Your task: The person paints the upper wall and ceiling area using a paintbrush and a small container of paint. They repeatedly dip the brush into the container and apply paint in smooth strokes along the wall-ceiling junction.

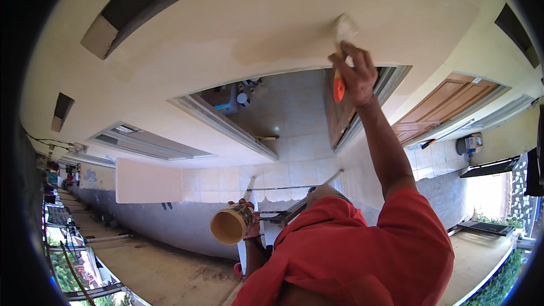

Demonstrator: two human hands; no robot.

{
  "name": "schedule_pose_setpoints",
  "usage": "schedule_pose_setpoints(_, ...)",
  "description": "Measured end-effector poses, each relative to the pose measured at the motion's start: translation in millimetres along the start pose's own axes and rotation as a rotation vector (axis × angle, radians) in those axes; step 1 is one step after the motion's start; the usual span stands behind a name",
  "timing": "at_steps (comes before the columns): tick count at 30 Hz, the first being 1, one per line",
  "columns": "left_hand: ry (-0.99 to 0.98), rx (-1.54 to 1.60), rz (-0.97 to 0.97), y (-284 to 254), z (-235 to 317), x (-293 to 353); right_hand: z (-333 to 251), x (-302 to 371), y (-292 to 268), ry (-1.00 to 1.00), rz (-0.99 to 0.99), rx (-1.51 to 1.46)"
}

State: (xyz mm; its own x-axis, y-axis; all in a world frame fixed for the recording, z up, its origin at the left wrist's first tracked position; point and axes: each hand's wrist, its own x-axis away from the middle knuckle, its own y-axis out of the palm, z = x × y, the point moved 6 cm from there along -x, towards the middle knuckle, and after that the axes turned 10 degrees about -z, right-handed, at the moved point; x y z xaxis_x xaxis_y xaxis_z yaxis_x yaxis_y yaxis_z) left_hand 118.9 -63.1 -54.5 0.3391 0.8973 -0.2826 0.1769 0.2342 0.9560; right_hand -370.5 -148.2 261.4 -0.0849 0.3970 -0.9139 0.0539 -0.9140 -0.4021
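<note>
My right arm reaches up, and my right hand [358, 75] is closed round the handle of a paintbrush [338, 86], whose lower end is orange. Its pale bristles meet the cream wall [408, 28] above a doorway. A darker, wet-looking patch spreads leftward from the brush. Lower down, my left hand [253, 225] grips a round paint tub [228, 226] by its side. The tub is tilted, so its mouth and yellowish inside show. Part of the left hand is hidden behind the tub.
A ladder [247, 249] stands beneath me. The open doorway [300, 107] shows a tiled floor and a wooden door leaf [339, 110]. Another wooden door [445, 105] is at right, with a dark bucket [467, 144] beyond it. A window [150, 143] and dark wall recesses lie leftward.
</note>
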Motion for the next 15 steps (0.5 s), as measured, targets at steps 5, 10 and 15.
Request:
schedule_pose_setpoints(5,0.004,0.015,0.062,-1.3,3.8,0.8,-68.8,67.9,33.7,0.122,-0.242,-0.66)
schedule_pose_setpoints(10,0.006,0.027,0.061,-4.5,6.9,2.4,-99.2,171.4,53.9,1.232,-0.236,-1.304)
schedule_pose_setpoints(15,0.044,-0.038,0.17,-6.9,7.5,5.0,-116.9,240.5,44.2,1.779,-0.207,-1.451)
